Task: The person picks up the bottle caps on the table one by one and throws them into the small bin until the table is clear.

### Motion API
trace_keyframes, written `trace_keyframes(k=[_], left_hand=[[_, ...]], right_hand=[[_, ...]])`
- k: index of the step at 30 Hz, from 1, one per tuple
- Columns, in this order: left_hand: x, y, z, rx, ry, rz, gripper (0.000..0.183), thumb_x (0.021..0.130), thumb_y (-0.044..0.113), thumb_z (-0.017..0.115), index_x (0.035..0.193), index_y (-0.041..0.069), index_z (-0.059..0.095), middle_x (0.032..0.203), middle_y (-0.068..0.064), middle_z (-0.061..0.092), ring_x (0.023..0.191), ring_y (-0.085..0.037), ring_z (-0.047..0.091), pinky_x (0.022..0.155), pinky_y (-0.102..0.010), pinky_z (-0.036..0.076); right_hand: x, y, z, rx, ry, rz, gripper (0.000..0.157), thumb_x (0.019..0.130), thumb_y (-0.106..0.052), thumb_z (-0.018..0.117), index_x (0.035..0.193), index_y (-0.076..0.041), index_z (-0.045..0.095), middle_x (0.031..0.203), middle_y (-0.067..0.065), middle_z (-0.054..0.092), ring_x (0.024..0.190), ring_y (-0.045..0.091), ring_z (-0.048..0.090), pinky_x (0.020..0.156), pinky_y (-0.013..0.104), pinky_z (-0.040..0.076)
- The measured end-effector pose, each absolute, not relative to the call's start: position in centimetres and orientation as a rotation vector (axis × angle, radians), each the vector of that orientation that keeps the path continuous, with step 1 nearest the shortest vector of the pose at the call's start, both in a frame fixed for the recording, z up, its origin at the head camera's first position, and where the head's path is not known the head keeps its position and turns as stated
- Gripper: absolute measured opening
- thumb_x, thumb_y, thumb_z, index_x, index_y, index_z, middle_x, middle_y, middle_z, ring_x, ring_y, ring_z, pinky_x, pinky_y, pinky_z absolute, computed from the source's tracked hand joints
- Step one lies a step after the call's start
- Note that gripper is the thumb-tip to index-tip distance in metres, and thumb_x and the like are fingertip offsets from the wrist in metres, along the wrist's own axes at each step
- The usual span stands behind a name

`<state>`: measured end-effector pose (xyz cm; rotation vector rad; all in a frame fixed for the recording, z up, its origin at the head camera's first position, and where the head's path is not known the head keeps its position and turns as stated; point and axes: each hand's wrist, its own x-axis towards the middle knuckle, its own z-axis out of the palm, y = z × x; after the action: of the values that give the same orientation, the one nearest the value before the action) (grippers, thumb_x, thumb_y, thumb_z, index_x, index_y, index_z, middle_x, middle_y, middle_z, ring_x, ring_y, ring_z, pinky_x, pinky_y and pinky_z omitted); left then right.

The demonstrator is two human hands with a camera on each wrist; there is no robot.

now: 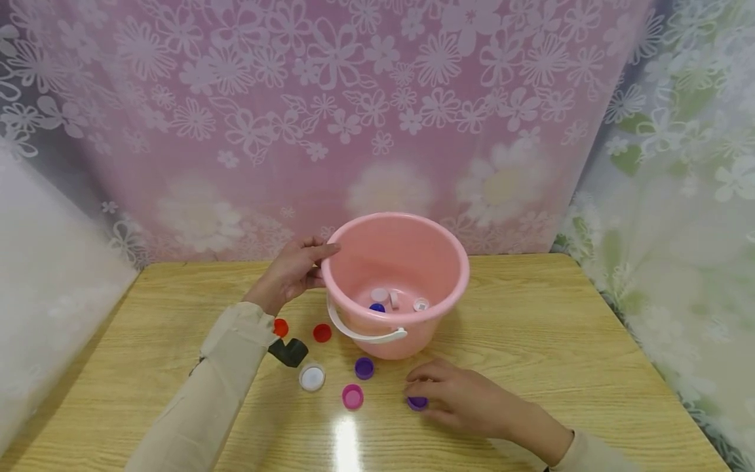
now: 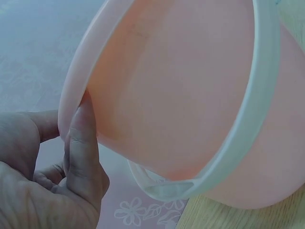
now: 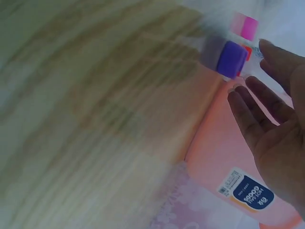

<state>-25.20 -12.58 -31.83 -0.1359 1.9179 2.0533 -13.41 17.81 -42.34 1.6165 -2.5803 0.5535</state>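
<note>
- Pink plastic bucket (image 1: 392, 252) is on the light wood-grain desk (image 1: 519, 314), near its far edge; its curved white handle (image 2: 259, 90) hangs down on the near side.
- Our left hand (image 1: 297, 269) is clamped on the bucket's rim, thumb over the edge and the other fingers outside.
- Our right hand (image 1: 463, 393) curves over a round purple plastic cap (image 1: 417, 404) on the desk, in front of the bucket; its fingers are apart around the cap, and we cannot tell whether they touch it.
- Between our arms lie a second purple cap (image 1: 364, 370), a bright pink cap (image 1: 352, 397), a white round cap (image 1: 312, 378), a red cap (image 1: 322, 333) and a black bent piece (image 1: 290, 354); beside that piece we see an orange-red cap (image 1: 281, 327), partly hidden by our left sleeve (image 1: 236, 354).
- Inside the bucket we see a blue cap (image 1: 377, 307) and several small white pieces (image 1: 379, 295).
- On the bucket's outer wall we see a printed label (image 3: 252, 194).
</note>
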Motion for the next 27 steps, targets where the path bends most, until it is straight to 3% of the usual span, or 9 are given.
trace_keyframes(k=[14, 27], left_hand=[[-25.2, -12.5, -31.7, -0.117, 1.914, 2.06, 0.029, 0.092, 0.024, 0.066, 0.104, 0.005, 0.048, 0.078, -0.011, 0.057, 0.049, -0.015, 0.06, 0.049, -0.026, 0.055], [-25.2, -12.5, -31.8, -0.142, 1.93, 2.056, 0.028, 0.092, 0.023, 0.066, 0.102, 0.006, 0.047, 0.075, -0.01, 0.057, 0.048, -0.015, 0.06, 0.049, -0.027, 0.055]], right_hand=[[-13.4, 17.0, -43.1, 1.636, -2.659, 0.583, 0.022, 0.09, -0.014, 0.067, 0.111, -0.019, 0.069, 0.112, -0.007, 0.059, 0.105, 0.011, 0.053, 0.089, 0.025, 0.049], [-13.6, 17.5, -42.2, 1.665, -2.617, 0.529, 0.025, 0.087, -0.014, 0.07, 0.112, -0.018, 0.068, 0.113, -0.006, 0.06, 0.107, 0.012, 0.054, 0.094, 0.03, 0.048]])
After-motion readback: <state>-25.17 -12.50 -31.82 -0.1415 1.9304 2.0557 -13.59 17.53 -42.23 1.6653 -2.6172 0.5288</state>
